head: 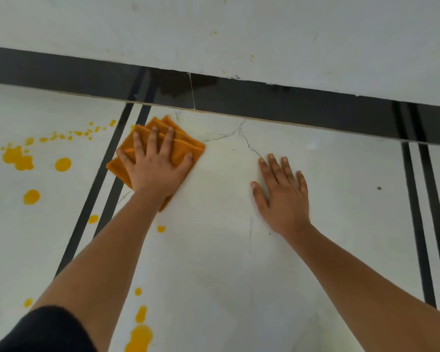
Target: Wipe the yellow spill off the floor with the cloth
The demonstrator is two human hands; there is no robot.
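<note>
Head view: pressing the folded orange cloth flat under a spread-out left hand, far side by the dark skirting. Resting the right hand palm-down on the floor, holding nothing, right of the cloth. Got yellow spill left of the cloth and nearer

Cloth under left hand on floor, spill to its left, right hand to its right

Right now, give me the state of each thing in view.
left hand: fingers spread, pressing the cloth.
cloth: folded, flat on the floor.
right hand: flat on bare floor, holding nothing.
yellow spill: unwiped, drops scattered left of cloth.
floor: hairline cracks showing.
</note>
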